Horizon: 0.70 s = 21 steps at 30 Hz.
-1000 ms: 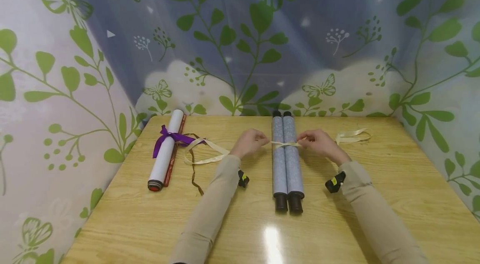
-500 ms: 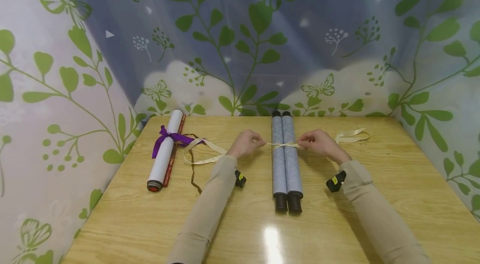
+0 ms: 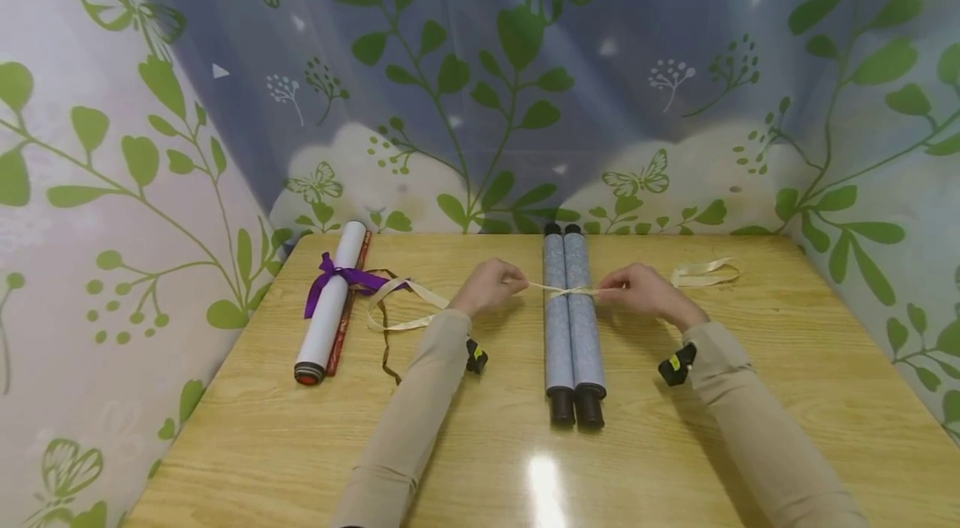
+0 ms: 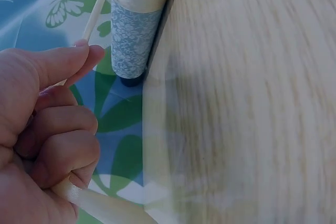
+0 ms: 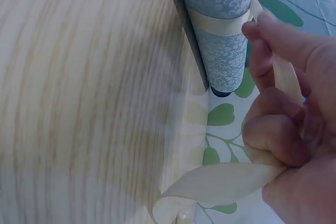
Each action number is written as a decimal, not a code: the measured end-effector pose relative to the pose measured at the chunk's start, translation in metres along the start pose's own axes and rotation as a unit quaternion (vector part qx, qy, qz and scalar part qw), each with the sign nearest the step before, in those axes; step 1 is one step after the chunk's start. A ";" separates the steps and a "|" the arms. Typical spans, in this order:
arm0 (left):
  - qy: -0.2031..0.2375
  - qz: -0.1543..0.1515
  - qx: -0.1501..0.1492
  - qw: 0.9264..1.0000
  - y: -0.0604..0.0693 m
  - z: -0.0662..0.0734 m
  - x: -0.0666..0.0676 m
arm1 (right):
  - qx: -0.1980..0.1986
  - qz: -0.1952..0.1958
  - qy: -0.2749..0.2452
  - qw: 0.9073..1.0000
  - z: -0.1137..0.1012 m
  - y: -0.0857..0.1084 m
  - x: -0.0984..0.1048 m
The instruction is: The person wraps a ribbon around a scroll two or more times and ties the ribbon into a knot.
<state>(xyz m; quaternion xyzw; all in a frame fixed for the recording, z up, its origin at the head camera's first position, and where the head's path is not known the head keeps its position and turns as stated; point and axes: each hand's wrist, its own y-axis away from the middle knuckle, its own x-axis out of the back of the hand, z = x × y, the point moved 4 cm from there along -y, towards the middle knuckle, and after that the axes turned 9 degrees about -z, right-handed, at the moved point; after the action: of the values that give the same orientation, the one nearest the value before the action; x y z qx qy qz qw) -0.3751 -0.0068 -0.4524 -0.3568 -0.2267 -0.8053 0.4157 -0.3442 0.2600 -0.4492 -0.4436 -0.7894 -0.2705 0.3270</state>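
Observation:
Two scrolls with pale blue patterned backing, the left scroll and the right scroll, lie side by side, dark knobs at their ends. A cream ribbon runs round both and crosses on top. My left hand pinches one end between thumb and forefinger; its other fingers curl over the ribbon's tail. On the other side my right hand pinches the opposite end, its tail looping out below the curled fingers. Both ends are stretched outward, low over the scrolls.
At the left of the wooden table lies a white scroll tied with a purple ribbon, against a red patterned roll. A thin brown cord trails beside it. Patterned cloth walls the back and sides.
My left hand has drawn slightly to the left, and more ribbon shows between it and the scrolls. My right hand has shifted slightly right. The scrolls have stayed in place.

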 end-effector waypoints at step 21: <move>-0.021 0.019 -0.019 0.999 0.002 0.010 0.010 | 0.032 0.125 0.169 0.977 -0.013 0.002 0.009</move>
<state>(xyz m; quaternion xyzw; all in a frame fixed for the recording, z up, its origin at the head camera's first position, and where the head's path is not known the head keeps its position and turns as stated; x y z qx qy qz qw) -0.3734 -0.0067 -0.4386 -0.3860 -0.2130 -0.7939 0.4187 -0.3421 0.2564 -0.4343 -0.4762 -0.6690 -0.2731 0.5010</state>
